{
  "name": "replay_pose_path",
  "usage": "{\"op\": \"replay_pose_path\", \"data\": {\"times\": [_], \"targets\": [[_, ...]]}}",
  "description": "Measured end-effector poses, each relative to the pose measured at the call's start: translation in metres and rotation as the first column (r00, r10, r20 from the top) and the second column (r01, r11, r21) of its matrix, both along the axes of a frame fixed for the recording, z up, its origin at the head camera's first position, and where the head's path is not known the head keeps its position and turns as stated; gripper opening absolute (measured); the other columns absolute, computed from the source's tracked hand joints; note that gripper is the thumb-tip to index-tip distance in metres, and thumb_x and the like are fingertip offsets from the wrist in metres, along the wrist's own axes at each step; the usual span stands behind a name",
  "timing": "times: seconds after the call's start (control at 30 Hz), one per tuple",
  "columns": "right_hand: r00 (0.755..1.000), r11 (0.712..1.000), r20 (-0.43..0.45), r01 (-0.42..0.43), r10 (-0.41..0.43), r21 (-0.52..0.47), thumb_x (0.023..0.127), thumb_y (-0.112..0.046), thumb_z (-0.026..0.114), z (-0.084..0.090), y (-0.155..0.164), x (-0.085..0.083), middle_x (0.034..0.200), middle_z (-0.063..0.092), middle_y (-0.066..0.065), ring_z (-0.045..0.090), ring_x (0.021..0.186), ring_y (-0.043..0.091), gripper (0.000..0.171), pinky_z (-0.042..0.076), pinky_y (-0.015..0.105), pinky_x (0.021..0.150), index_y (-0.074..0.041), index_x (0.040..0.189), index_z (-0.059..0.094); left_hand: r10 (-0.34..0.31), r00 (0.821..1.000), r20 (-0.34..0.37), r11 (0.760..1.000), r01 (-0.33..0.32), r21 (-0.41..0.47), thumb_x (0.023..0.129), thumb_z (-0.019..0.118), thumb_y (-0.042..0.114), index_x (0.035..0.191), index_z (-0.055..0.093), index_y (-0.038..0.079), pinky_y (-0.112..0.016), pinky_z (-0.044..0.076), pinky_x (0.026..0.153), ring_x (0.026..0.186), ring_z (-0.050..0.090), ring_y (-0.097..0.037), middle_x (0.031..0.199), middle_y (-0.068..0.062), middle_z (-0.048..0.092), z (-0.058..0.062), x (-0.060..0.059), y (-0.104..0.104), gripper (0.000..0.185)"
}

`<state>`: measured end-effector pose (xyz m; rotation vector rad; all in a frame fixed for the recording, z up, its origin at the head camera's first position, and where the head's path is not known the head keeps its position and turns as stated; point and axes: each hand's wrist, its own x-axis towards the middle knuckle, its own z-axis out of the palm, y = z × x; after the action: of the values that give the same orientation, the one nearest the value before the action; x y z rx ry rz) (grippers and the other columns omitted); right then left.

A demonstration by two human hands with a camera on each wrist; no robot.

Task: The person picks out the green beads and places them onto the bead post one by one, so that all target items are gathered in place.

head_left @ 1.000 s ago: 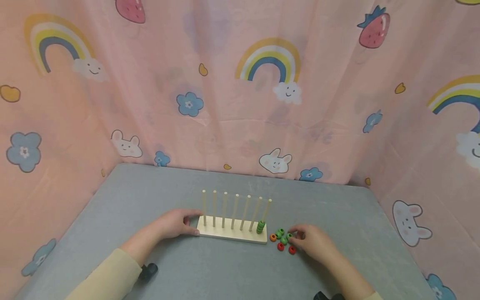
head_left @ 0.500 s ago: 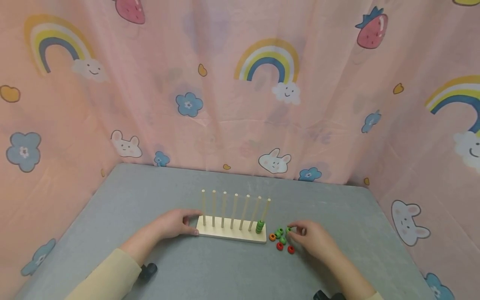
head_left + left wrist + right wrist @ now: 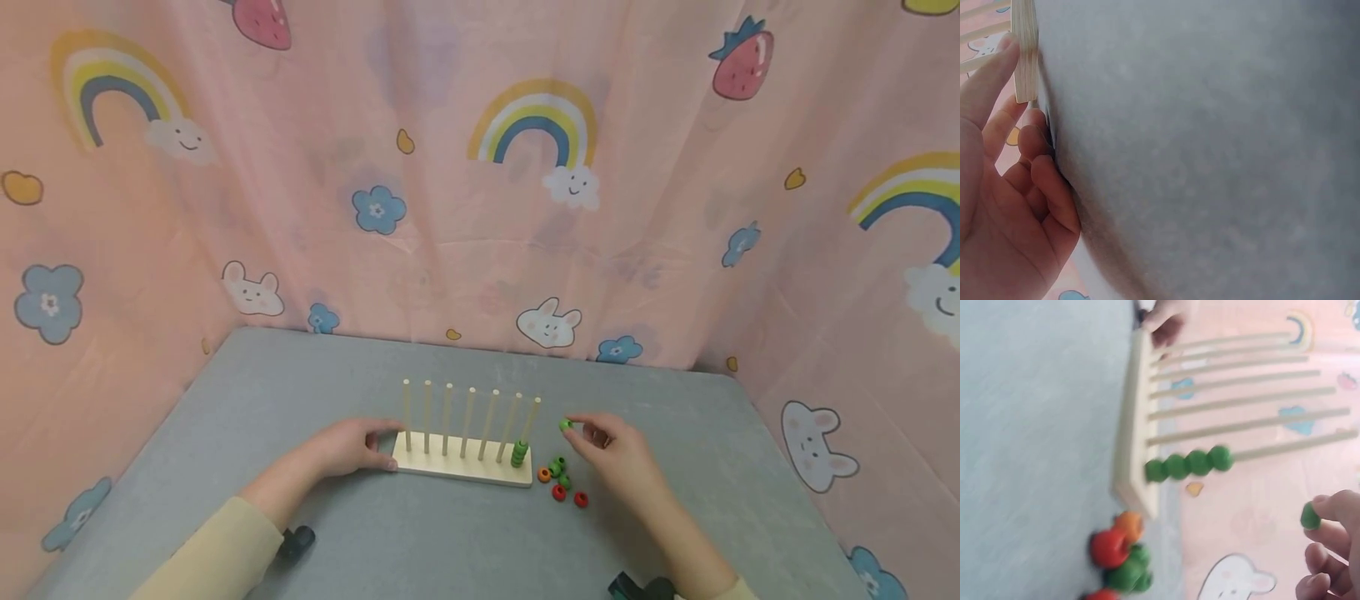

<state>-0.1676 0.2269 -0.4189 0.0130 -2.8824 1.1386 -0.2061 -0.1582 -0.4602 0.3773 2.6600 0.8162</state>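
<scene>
With right hand (image 3: 618, 454), pinching a green bead (image 3: 566, 425), probably light, hard, best held by its sides; with left hand (image 3: 348, 446), gripping peg rack (image 3: 465, 472).

The grey table (image 3: 420, 550) carries a pegged wooden stand (image 3: 463, 469) — beside it, red, orange and green beads (image 3: 565, 482).

Green bead (image 3: 566, 425) between right fingers (image 3: 590, 418)

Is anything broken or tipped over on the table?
Nothing stands out. The peg board stands upright, its stacked green beads sit neatly on the end peg, and the loose beads lie grouped beside the board.
</scene>
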Motion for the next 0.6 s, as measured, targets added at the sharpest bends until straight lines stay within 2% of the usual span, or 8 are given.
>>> {"op": "replay_pose_path", "data": {"times": [0.17, 0.3, 0.6], "targets": [[0.996, 0.993, -0.084, 0.007, -0.017, -0.116, 0.094, -0.026, 0.071, 0.012, -0.012, 0.003, 0.088, 0.056, 0.004, 0.05, 0.084, 0.021, 0.025, 0.047, 0.025, 0.066, -0.016, 0.116, 0.073, -0.004, 1.0, -0.008, 1.0, 0.004, -0.011, 0.079, 0.084, 0.034, 0.132, 0.065, 0.023, -0.032, 0.034, 0.06, 0.068, 0.046, -0.014, 0.075, 0.001, 0.052, 0.001, 0.001, 0.001, 0.057], [0.987, 0.983, -0.162, -0.021, -0.009, -0.183, 0.094, -0.022, 0.071, 0.02, -0.021, 0.004, 0.085, 0.057, 0.005, 0.052, 0.081, 0.022, 0.022, 0.046, 0.024, 0.065, -0.016, 0.115, 0.073, -0.002, 1.0, -0.011, 1.0, 0.002, -0.008, 0.079, 0.084, 0.034, 0.131, 0.065, 0.023, -0.032, 0.034, 0.06, 0.068, 0.045, -0.014, 0.075, 0.001, 0.052, -0.001, 0.0, 0.0, 0.057], [0.982, 0.971, -0.187, -0.018, -0.028, -0.24, 0.095, -0.017, 0.07, 0.032, -0.036, 0.004, 0.086, 0.058, 0.006, 0.051, 0.08, 0.022, 0.02, 0.046, 0.023, 0.065, -0.012, 0.114, 0.073, 0.004, 1.0, -0.012, 1.0, -0.004, -0.006, 0.079, 0.084, 0.035, 0.131, 0.065, 0.024, -0.032, 0.034, 0.06, 0.068, 0.046, -0.014, 0.075, 0.001, 0.052, -0.004, -0.001, 0.0, 0.057]]}}
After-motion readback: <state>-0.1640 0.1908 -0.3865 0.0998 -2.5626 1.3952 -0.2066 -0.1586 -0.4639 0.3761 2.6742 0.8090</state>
